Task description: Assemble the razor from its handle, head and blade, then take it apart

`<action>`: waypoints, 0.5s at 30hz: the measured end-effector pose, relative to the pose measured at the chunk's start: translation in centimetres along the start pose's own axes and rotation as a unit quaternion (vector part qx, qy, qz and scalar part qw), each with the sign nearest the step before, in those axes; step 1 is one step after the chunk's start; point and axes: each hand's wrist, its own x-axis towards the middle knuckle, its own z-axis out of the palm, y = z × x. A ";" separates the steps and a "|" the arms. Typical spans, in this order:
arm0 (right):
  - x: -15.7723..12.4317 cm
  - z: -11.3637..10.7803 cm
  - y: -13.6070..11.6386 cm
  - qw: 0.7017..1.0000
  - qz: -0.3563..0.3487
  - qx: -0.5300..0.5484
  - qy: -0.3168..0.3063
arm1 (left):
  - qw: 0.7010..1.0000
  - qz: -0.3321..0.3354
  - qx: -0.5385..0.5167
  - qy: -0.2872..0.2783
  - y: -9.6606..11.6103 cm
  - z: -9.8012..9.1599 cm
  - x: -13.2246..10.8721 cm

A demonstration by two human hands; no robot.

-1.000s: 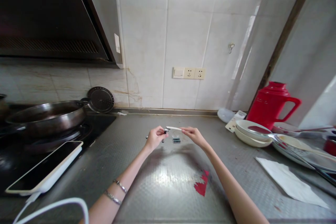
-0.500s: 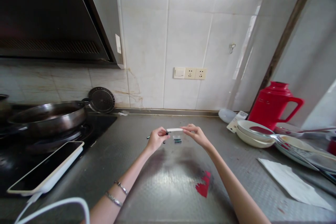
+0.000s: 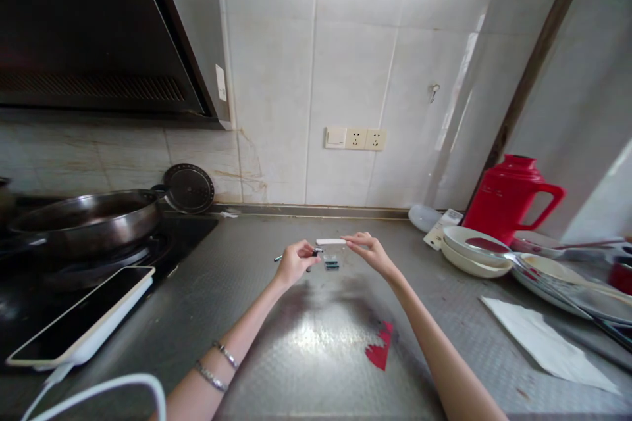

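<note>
My right hand [image 3: 368,251] pinches one end of a slim white stick [image 3: 330,241], which lies nearly level and points left. Between the closed fingertips of my left hand [image 3: 295,262] is a small black piece [image 3: 316,252] with a pale tip. The stick's free end is just above that piece, with a narrow gap between them. On the counter behind and between my hands is a small clear item with dark green bands [image 3: 332,264]. A thin dark green rod [image 3: 278,258] shows left of my left hand, partly hidden by it.
A torn red scrap [image 3: 379,346] lies on the metal counter [image 3: 306,375]. Left are a phone [image 3: 83,316] with a white cable and a pan [image 3: 89,220] on the stove. Right are a red thermos [image 3: 508,200], stacked bowls [image 3: 474,263] and a white napkin [image 3: 548,342].
The white stick has moved slightly up and away from my left fingertips, so a small gap now shows. My left hand keeps the black piece. The whole view has shifted slightly.
</note>
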 end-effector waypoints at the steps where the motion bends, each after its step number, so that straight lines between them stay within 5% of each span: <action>1: 0.0 0.0 -0.1 1.000 -0.004 0.006 -0.006 | 1.000 0.002 -0.001 -0.002 0.0 0.0 0.0; 15: -0.1 0.3 -0.2 1.000 -0.009 0.008 -0.020 | 1.000 0.014 0.003 0.017 0.3 -0.1 -0.1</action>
